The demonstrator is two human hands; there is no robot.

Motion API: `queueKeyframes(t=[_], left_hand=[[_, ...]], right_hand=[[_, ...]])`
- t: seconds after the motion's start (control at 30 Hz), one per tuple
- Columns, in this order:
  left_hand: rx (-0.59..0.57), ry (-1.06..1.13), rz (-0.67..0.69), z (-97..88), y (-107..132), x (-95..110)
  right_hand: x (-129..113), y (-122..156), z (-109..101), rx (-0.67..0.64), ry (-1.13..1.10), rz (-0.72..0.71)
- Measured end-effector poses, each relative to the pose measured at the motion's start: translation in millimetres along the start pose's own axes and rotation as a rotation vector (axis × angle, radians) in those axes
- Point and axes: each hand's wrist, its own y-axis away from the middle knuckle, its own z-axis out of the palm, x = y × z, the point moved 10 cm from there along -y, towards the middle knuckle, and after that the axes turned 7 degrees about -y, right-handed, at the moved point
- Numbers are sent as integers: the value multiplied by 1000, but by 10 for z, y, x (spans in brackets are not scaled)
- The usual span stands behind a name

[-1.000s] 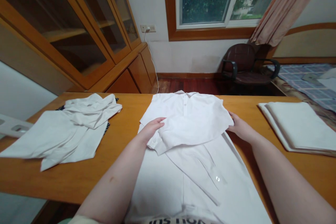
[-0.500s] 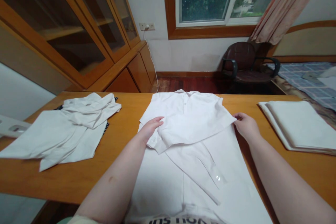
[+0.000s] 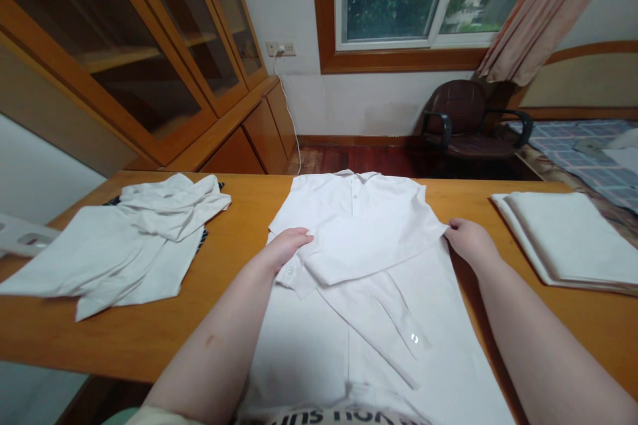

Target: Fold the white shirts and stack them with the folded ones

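Observation:
A white button-up shirt [image 3: 309, 339] lies spread on the wooden table, its collar toward the far edge. Both sleeves are folded across its front; one cuff with buttons points down to the right. My left hand [image 3: 289, 246] pinches the upper sleeve near its cuff, at the shirt's left side. At the right side, my right hand [image 3: 468, 239] has its fingers closed on the outer corner of that sleeve's fold. The sleeve cloth is stretched between the two hands. My fingertips are partly hidden.
On the left of the table [image 3: 239, 232] lies a crumpled white garment [image 3: 124, 246] over something dark and patterned. Folded white cloths [image 3: 573, 232] are stacked at the right. Past the table stand a glass-door cabinet [image 3: 199, 119] and a brown armchair [image 3: 456, 113].
The hands keep hold of the sleeve in nearly the same places. My left hand sits slightly lower, and the sleeve's lower edge near the left cuff has shifted a little.

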Motion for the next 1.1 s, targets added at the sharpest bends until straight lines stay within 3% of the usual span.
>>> queueKeyframes(t=[0.2,0.37,0.5,0.6,0.73,0.93,1.1], left_hand=[[113,-177,-28,-223,1,-14],[32,-246,-51,-133,57,19],[94,-286,-33,-166,77,97],[122,-327,-37,-195,78,107],[65,-395,-18,-173,57,82],[10,-83,-37,-142,60,-8],[-65,63,-74,-63,131,-25]], right_hand=[[-101,28,-3,-5,71,-29],[-274,97,-129,99,53,-121],[-264,123,-238,217,55,-96],[-248,111,-211,221,52,-96],[-384,118,-102,156,-1,-300],[-559,211,-90,119,-112,-553],[-536,194,-100,115,-77,-512]])
